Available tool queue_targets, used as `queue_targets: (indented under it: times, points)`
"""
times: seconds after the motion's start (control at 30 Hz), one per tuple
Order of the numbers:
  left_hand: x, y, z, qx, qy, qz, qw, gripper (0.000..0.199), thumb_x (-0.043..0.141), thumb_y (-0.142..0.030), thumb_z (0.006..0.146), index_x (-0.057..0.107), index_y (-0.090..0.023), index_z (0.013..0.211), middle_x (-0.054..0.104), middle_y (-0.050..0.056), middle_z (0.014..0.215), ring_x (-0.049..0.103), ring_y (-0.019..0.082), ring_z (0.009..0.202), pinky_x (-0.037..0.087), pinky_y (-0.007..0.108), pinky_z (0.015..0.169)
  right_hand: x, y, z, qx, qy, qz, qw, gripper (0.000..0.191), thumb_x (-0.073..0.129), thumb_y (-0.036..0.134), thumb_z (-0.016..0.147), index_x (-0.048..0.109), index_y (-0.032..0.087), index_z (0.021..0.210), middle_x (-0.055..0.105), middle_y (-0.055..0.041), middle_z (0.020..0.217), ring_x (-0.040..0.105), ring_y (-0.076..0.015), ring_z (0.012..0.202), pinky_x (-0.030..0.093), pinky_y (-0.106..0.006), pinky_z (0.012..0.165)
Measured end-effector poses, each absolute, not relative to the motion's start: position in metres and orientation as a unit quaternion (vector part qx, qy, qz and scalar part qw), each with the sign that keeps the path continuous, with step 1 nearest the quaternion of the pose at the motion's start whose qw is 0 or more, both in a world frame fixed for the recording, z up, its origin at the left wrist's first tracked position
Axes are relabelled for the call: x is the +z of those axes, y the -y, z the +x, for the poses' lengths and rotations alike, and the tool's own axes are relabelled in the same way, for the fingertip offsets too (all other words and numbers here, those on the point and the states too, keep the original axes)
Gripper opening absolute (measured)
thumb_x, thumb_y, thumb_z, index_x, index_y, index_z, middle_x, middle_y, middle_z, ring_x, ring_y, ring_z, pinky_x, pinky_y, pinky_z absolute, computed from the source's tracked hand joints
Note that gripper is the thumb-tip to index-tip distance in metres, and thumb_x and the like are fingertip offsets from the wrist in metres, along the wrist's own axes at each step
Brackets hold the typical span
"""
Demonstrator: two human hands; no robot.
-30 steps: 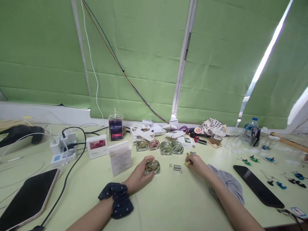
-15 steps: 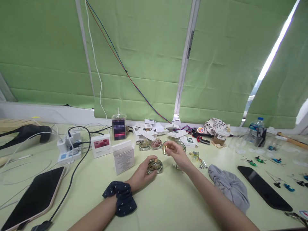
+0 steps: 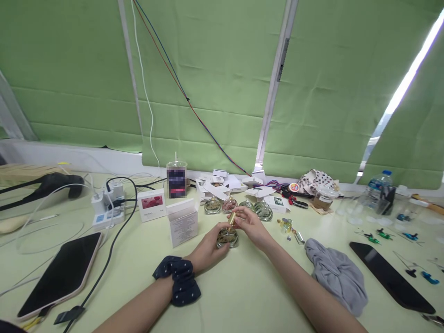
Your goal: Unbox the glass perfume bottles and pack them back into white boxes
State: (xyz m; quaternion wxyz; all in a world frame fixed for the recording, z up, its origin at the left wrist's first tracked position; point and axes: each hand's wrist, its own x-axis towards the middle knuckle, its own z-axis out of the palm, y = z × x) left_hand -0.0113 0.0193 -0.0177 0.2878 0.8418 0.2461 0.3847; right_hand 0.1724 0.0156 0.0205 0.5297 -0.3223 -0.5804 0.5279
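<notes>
My left hand (image 3: 212,243) is closed round a round glass perfume bottle (image 3: 229,237) that rests on the table in front of me. Between the fingertips of my right hand (image 3: 252,225) is a small gold cap (image 3: 232,218), held at the neck of that bottle. Whether the cap sits on the neck or just above it, I cannot tell. Behind my hands stands a row of similar glass bottles (image 3: 212,206). Left of the held bottle is a white box (image 3: 183,223) with its flap raised.
Another white box (image 3: 151,205) with a red picture stands near the power strip (image 3: 108,216). A tablet (image 3: 62,273) lies at left, a grey scrunchie (image 3: 336,273) and a dark phone (image 3: 390,276) at right. Small clear and yellow pieces (image 3: 286,225) lie beyond my right forearm. Flattened cartons (image 3: 217,188) are piled behind.
My right hand has brought the gold cap down and left to the top of the bottle in my left hand. The whole view has shifted slightly.
</notes>
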Motion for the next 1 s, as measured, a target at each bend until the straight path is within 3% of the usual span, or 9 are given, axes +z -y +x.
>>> queue_targets:
  times: [0.4, 0.8, 1.0]
  points:
    - [-0.0256, -0.0231, -0.0103, 0.408, -0.242, 0.828, 0.299, 0.051, 0.058, -0.015, 0.081, 0.032, -0.025, 0.123, 0.055, 0.008, 0.116, 0.058, 0.022, 0.105, 0.048, 0.041, 0.091, 0.0189, -0.0118, 0.1732, 0.509, 0.594, -0.32, 0.534, 0.035, 0.07, 0.043, 0.073, 0.056, 0.022, 0.097, 0.064, -0.0063, 0.103, 0.063, -0.0199, 0.096, 0.05, -0.036, 0.085]
    - [-0.0272, -0.0254, -0.0097, 0.421, -0.231, 0.827, 0.291, 0.064, 0.059, -0.012, 0.08, 0.024, -0.026, 0.132, 0.042, 0.012, 0.134, 0.045, 0.026, 0.124, 0.039, 0.046, 0.103, 0.0184, -0.0076, 0.1678, 0.403, 0.697, -0.315, 0.503, 0.021, 0.06, 0.033, 0.082, 0.056, 0.021, 0.099, 0.06, -0.0045, 0.098, 0.063, -0.0177, 0.089, 0.052, -0.034, 0.08]
    - [-0.0255, -0.0247, -0.0106, 0.409, -0.241, 0.835, 0.278, 0.067, 0.058, -0.013, 0.081, 0.023, -0.027, 0.137, 0.042, 0.012, 0.138, 0.043, 0.026, 0.128, 0.036, 0.047, 0.107, 0.019, -0.0068, 0.1678, 0.385, 0.704, -0.33, 0.497, 0.029, 0.061, 0.027, 0.081, 0.049, 0.022, 0.107, 0.063, -0.0048, 0.093, 0.063, -0.0192, 0.093, 0.053, -0.036, 0.081]
